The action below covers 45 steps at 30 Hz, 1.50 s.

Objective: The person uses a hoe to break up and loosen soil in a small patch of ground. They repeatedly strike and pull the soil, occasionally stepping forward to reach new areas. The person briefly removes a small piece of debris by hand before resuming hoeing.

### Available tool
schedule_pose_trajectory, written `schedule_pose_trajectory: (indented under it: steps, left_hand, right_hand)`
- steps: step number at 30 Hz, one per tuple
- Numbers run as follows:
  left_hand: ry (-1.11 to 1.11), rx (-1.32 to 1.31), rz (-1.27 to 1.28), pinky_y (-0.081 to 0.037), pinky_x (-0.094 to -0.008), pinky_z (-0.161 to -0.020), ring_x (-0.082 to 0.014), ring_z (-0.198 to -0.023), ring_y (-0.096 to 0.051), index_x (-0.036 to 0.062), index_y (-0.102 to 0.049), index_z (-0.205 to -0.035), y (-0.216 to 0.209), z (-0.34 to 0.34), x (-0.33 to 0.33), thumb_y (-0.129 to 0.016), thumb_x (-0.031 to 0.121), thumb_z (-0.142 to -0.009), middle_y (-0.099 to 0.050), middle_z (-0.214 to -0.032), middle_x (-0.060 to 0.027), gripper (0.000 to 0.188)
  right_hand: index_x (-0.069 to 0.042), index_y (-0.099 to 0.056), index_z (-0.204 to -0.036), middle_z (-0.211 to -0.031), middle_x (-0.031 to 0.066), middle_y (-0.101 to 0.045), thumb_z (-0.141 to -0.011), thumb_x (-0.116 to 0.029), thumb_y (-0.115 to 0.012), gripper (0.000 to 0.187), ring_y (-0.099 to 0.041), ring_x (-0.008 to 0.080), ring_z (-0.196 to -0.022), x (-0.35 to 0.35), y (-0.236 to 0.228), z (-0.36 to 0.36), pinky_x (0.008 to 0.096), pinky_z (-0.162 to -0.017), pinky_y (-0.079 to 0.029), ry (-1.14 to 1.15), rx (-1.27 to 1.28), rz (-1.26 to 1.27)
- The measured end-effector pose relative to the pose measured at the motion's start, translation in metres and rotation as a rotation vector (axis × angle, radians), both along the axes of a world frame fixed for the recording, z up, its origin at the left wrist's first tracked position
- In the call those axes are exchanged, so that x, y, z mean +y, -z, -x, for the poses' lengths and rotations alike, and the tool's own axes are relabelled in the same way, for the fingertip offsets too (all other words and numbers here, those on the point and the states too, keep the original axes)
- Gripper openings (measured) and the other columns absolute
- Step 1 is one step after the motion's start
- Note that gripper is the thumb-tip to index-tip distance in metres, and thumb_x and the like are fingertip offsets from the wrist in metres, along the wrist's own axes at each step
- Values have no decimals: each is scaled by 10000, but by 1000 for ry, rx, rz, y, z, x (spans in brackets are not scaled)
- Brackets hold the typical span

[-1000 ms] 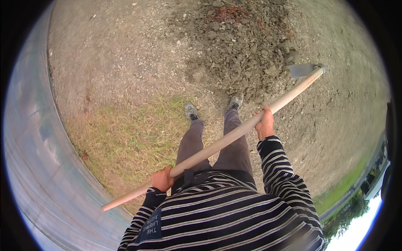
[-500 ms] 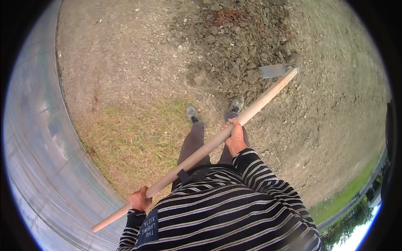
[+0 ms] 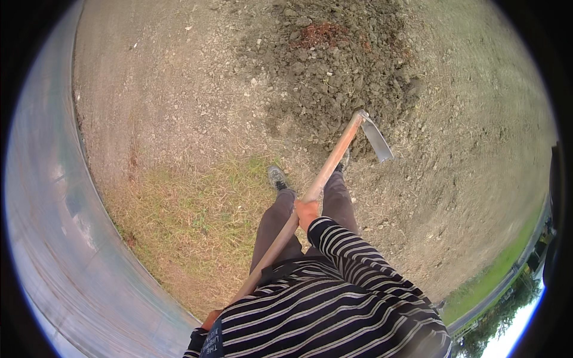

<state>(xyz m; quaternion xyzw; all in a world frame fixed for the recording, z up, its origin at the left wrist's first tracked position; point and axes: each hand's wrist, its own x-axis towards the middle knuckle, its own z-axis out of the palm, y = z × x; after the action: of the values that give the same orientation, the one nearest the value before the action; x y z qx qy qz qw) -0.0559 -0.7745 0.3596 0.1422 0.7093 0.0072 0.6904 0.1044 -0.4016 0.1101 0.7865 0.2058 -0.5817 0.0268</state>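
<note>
A hoe [image 3: 323, 173] with a long wooden handle slants across my front, its head away from me. My right hand [image 3: 307, 213] is wrapped round the handle about midway, in front of my thighs. Lower left, my left hand [image 3: 210, 320] is closed at the handle's near part, mostly hidden by my striped top. The curved metal blade [image 3: 377, 139] points right and back toward me, above the near edge of the dug soil [image 3: 334, 89]. Whether it touches the ground I cannot tell.
Reddish bits [image 3: 319, 36] lie on the broken soil ahead. Dry grass [image 3: 191, 218] covers the ground at my left, beside a plastic-sheet wall [image 3: 54, 203]. My left shoe [image 3: 277, 177] stands near the soil's edge; the handle partly covers my right shoe [image 3: 344, 160].
The hoe's head has swung left and nearer, and its blade has turned from pointing left to pointing right. Both hands have come lower; the right one has also moved left.
</note>
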Motion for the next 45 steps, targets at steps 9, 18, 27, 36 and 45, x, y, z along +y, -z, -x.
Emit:
schedule_pose_trajectory:
  steps: [9, 18, 27, 36, 45]
  left_hand:
    - [526, 378, -254, -472, -432, -595, -338, -663, -614, 131, -541, -895, 73, 48, 108, -621, 399, -687, -620, -680, -150, 349]
    - [469, 231, -956, -471, -441, -700, -374, -768, -593, 92, -575, -978, 101, -41, 464, -624, 247, -641, -627, -802, -177, 374]
    - [523, 251, -737, -459, -456, -663, -383, -731, -584, 116, -580, -942, 136, -99, 520, -612, 221, -652, -613, -751, -184, 310]
    - [837, 315, -311, -472, -460, -624, -379, -676, -598, 43, -507, -939, 18, -68, 541, -645, 255, -643, -604, -706, -216, 389]
    - [898, 622, -507, -450, -455, -549, -362, -584, -579, 62, -490, -854, 13, -47, 551, -623, 199, -688, -575, -613, -187, 253]
  right_hand:
    - [-54, -473, -836, -642, 54, -462, -734, -126, -605, 181, -475, 187, -542, 89, -76, -40, 352, -506, -448, 809, 560, -259]
    - [-26, -442, -838, -660, 48, -482, -746, -60, -628, 210, -494, 144, -545, 305, -246, -135, 293, -504, -459, 604, 576, -1270]
    - [-10, -455, -792, -641, 56, -479, -732, -44, -585, 147, -478, 145, -484, 376, -124, -178, 281, -424, -431, 834, 343, -1015]
    - [-60, -452, -818, -626, 44, -475, -731, -74, -617, 187, -485, 162, -498, 349, -17, -151, 318, -449, -450, 1032, 658, -316]
    - [-61, -463, -806, -622, 31, -449, -759, -113, -613, 166, -470, 146, -509, 405, 16, -156, 304, -454, -439, 1084, 726, -318]
